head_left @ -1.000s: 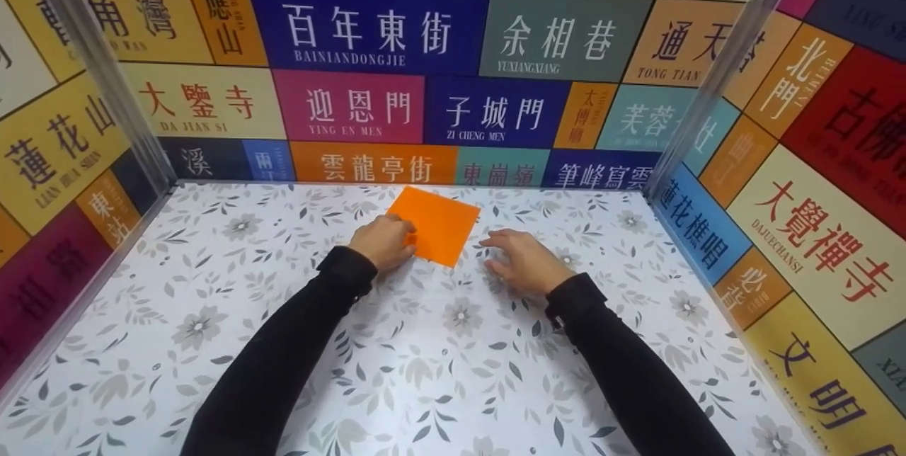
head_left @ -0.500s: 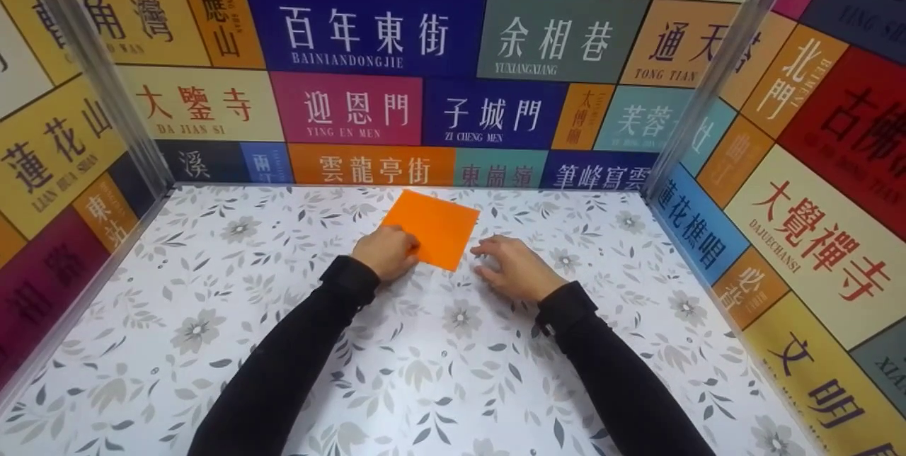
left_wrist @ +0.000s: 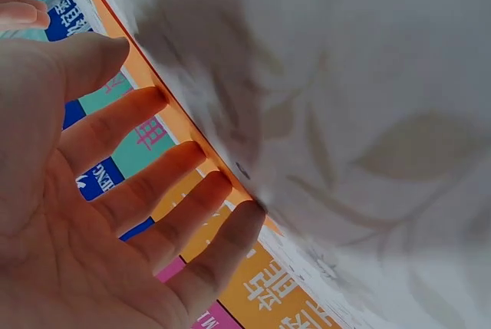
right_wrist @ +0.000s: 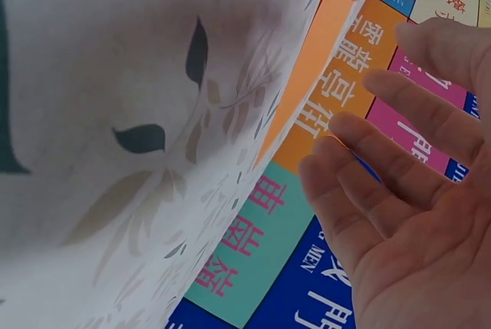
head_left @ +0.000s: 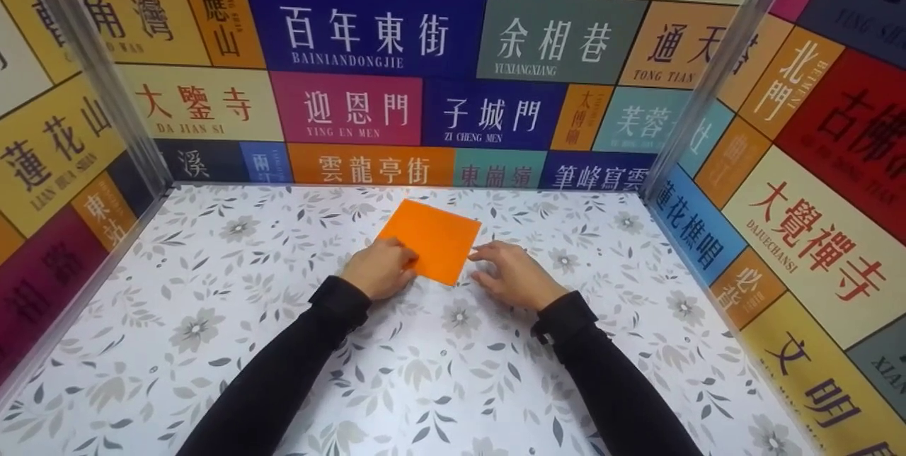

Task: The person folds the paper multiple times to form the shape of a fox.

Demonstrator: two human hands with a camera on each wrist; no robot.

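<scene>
A square sheet of orange paper (head_left: 435,240) lies flat on the table, turned so that one corner points toward me. My left hand (head_left: 379,268) is over its left corner. In the left wrist view, the fingertips (left_wrist: 201,152) of that hand rest on the paper, fingers spread and gently bent, the thumb apart from them. Just off the paper's right edge is my right hand (head_left: 520,275). The right wrist view shows its fingers (right_wrist: 357,191) loosely bent with nothing between them, apart from the sheet.
White cloth with grey flowers and leaves covers the table (head_left: 460,371). Walls with colourful place-name panels (head_left: 368,24) rise at the back and both sides. Clear corner posts (head_left: 141,130) stand at the back left and right.
Under my left hand the orange paper has slid a little toward me, away from the back wall. My right hand has also come slightly nearer to me and closer to the paper's edge.
</scene>
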